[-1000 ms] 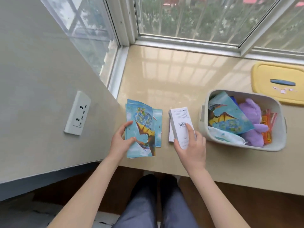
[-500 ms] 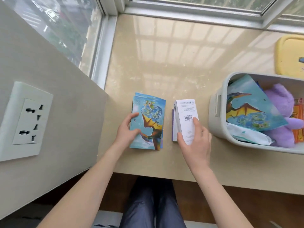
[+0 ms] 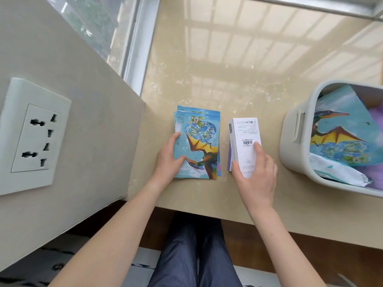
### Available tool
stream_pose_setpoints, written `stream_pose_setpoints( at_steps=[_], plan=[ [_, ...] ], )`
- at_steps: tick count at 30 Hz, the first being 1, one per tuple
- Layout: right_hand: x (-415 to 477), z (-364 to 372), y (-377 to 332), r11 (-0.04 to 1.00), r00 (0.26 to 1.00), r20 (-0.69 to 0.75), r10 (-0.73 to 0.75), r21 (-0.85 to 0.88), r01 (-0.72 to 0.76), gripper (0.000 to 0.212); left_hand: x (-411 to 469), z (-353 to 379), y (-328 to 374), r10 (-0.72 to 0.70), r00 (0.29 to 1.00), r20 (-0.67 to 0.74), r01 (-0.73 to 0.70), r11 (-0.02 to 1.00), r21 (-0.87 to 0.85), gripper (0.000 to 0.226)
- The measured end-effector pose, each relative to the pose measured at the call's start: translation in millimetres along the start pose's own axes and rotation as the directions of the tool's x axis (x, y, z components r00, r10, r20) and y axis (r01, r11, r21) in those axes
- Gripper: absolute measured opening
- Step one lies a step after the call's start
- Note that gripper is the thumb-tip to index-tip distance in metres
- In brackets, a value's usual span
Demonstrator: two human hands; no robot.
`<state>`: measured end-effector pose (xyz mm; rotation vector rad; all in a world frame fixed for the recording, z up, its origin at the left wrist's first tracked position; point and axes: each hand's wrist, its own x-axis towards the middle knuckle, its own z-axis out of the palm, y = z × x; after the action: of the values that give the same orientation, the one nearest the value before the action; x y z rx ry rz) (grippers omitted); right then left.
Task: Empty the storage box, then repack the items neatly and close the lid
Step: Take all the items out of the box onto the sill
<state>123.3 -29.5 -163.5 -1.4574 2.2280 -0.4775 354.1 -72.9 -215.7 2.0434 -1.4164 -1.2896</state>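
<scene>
Left hand (image 3: 169, 160) is pressing flat-fingered on the pterosaur card stack (image 3: 204, 137), probably squaring it on the desk (image 3: 207, 79). Right hand (image 3: 257, 172) is gripping the white carton (image 3: 245, 131) just beside it, likely aligning it. Storage box (image 3: 290, 146) is sitting at right, lid off, not yet emptied.

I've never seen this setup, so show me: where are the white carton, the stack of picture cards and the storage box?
white carton (image 3: 245, 130), head view, its printed top face.
stack of picture cards (image 3: 200, 129), head view, the top card's globe.
storage box (image 3: 289, 146), head view, outer wall beside its handle.
</scene>
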Motion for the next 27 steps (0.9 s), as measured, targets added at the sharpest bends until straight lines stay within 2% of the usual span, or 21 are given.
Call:
stream_pose_setpoints(
  at_steps=[4,8,11,14,19,22,27],
  plan=[
    [-0.1,8.5,0.3,1.0,1.0,-0.015,-0.003,0.005,0.003,0.074,2.8,4.5,-12.4,0.126,0.989,-0.072,-0.096,0.942,0.322,0.066],
    [-0.9,15.8,-0.5,1.0,1.0,-0.019,-0.01,-0.003,0.01,0.076,0.3,4.0,-16.0,0.17,0.985,-0.027,-0.137,0.869,0.475,0.056],
    [-2.4,8.7,-8.6,1.0,0.999,-0.039,-0.028,-0.008,0.028,0.074,-8.9,-8.1,-1.2,0.243,0.97,-0.029,-0.197,0.846,0.496,0.056],
    [-5.8,-13.3,-25.5,0.998,0.996,-0.063,-0.056,0.009,0.056,0.074,-29.5,-28.3,28.4,0.398,0.916,-0.048,-0.313,0.786,0.534,0.055],
    [-21.3,-76.9,-58.3,0.992,0.984,-0.14,-0.113,0.038,0.12,0.073,-89.4,-69.3,100.5,0.56,0.826,-0.061,-0.448,0.719,0.532,0.056],
    [-38.8,-120.1,-64.4,0.988,0.967,-0.208,-0.147,0.026,0.155,0.073,-130.0,-87.0,132.3,0.624,0.78,-0.05,-0.517,0.687,0.511,0.054],
    [-84.1,-172.1,-42.9,0.993,0.958,-0.269,-0.104,0.033,0.117,0.073,-184.7,-83.3,155.4,0.673,0.739,0.041,-0.608,0.64,0.47,0.051]
  ],
)
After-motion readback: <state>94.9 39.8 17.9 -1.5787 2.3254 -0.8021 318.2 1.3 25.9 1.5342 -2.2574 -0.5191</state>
